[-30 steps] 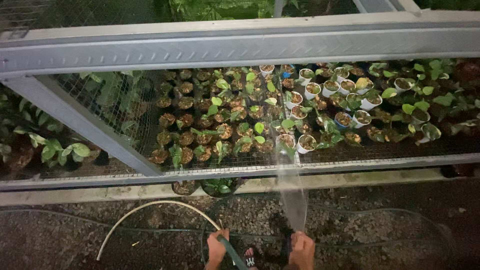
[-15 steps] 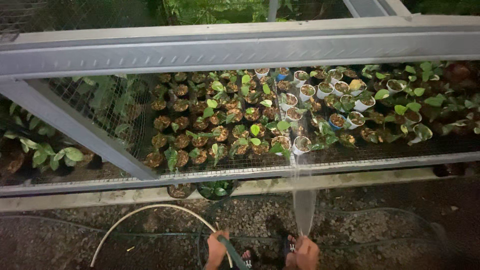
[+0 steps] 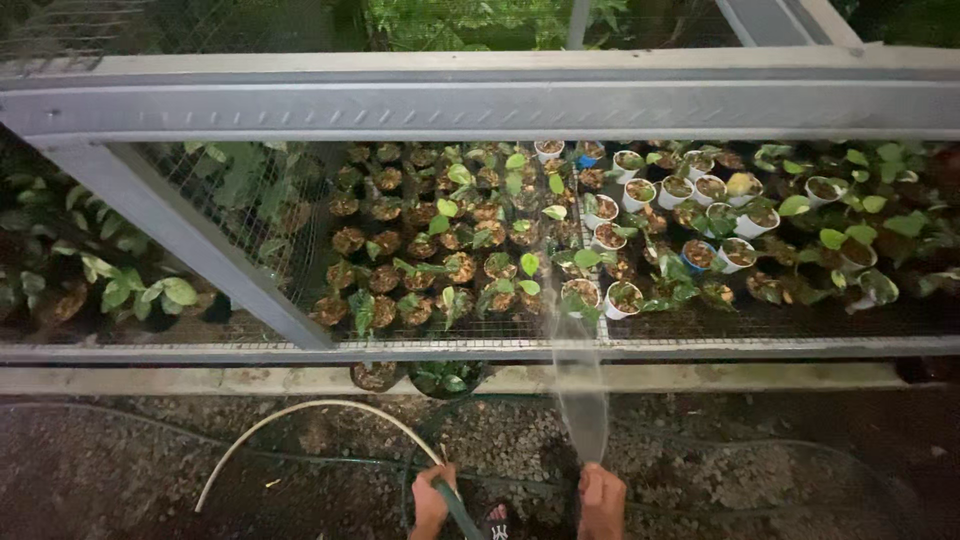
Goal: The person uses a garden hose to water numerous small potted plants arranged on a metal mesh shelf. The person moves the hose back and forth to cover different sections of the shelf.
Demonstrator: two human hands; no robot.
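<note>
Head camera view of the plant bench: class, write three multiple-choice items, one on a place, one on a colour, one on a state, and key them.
1. Where does the water spray land?
A. on the gravel
B. on small pots at the front of the wire bench
C. on the leafy plants at far left

2. What colour is the curved hose on the ground?
A. whitish
B. red
C. black

3. What is the right hand doing?
A. hanging empty
B. lifting a pot
C. sending out a fan of water

Key: 1 B, the spray reaches the white pots at the bench's front edge. 2 A, it arcs pale across the dark gravel. 3 C, the spray starts at that hand; the left hand holds a green hose.
</note>
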